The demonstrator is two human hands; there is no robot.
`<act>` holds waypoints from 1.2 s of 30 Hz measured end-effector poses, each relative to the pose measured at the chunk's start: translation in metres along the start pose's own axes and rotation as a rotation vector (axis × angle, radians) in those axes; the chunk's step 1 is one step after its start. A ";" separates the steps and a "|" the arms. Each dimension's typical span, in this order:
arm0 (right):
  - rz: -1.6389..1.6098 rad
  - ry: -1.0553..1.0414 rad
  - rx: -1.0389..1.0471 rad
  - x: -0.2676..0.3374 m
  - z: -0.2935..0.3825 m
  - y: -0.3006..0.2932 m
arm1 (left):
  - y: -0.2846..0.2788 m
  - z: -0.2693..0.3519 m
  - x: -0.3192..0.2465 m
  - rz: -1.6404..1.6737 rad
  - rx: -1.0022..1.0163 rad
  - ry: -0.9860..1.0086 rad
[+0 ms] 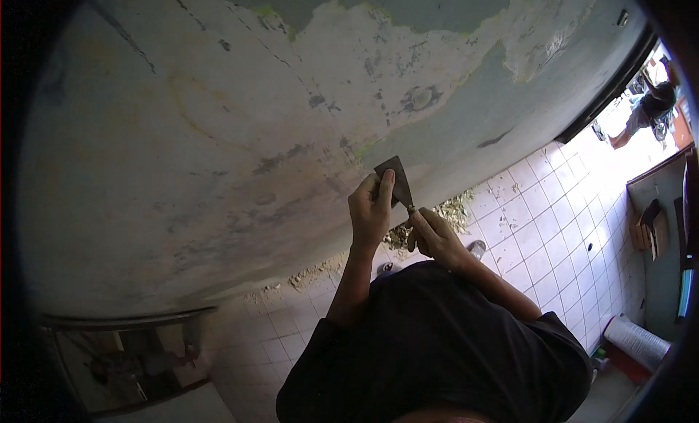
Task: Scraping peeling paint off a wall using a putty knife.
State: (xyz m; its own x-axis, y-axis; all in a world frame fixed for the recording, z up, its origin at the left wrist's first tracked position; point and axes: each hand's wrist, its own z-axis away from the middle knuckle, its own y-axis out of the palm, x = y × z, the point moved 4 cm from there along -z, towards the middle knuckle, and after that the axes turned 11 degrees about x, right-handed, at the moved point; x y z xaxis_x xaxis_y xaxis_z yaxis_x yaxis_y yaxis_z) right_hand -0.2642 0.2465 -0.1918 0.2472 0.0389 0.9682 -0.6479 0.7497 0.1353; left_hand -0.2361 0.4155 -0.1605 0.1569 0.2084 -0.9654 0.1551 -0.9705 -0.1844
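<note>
A putty knife [400, 177] with a flat, dark blade is held between both hands, close to a wall [458, 133] of peeling paint. My left hand [371, 213] pinches the broad blade, its thumb lying flat on the face. Around the handle end, my right hand [437, 237] is closed, with the thumb near the neck of the blade. Most of the handle is hidden in the fingers. On the wall, a scraped patch [306, 95] shows pale plaster with dark stains, bordered by green paint [426, 8] with ragged edges.
Paint flakes and debris [456, 213] lie along the wall's foot on the tiled floor [529, 221]. A doorway at upper right opens to bright light, where a person [652, 106] is near motorcycles. A rolled, silvery sheet [636, 341] lies at lower right. Another doorway [131, 363] is at lower left.
</note>
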 end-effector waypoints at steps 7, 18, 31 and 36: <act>0.230 -0.445 -0.222 0.109 0.005 0.001 | -0.017 -0.039 -0.116 0.033 -0.195 0.312; 0.786 -0.949 -0.397 0.223 0.002 -0.010 | -0.018 -0.069 -0.165 0.401 -0.193 0.357; 0.981 -1.134 -0.403 0.234 -0.013 -0.012 | -0.017 -0.068 -0.173 0.385 -0.378 0.359; 0.955 -1.144 -0.370 0.238 -0.018 -0.010 | -0.022 -0.068 -0.176 0.349 -0.407 0.370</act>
State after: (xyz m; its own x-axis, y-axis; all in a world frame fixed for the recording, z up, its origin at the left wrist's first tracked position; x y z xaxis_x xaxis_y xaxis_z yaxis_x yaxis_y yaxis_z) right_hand -0.1855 0.2602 0.0338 -0.9248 0.2030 0.3218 0.0151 0.8648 -0.5019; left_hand -0.2006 0.4084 0.0266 0.5791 -0.0127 -0.8152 0.3795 -0.8807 0.2834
